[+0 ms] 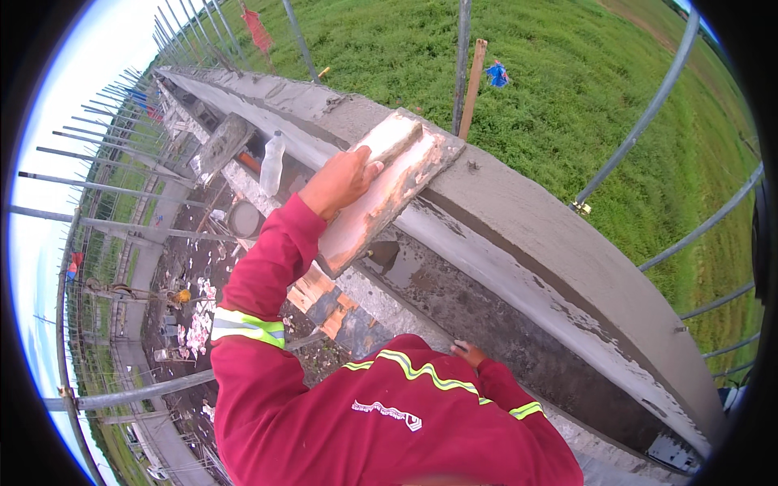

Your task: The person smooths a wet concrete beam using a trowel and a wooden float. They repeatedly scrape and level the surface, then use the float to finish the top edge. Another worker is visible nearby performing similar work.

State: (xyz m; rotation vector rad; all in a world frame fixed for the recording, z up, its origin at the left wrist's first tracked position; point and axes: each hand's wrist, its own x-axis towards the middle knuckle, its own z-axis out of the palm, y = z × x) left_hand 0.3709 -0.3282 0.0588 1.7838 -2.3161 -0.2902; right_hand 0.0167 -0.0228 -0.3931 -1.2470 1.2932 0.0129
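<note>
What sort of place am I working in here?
Most likely an outdoor construction site: a long, grey, cement-like wall, metal poles alongside it, and a worn board gripped in the left hand.

Your flat pale wooden board (393, 194) looks rough, matt; your maroon cloth sleeve (263, 263), matt; long grey conc. wall (519, 206), fairly smooth, matt.

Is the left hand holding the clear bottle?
No, the left hand grips a wooden float, while the clear bottle is apart from that hand.

Worn, smeared wooden float (395, 191), handle side up, aslant over the grey wall (535, 206)
</note>
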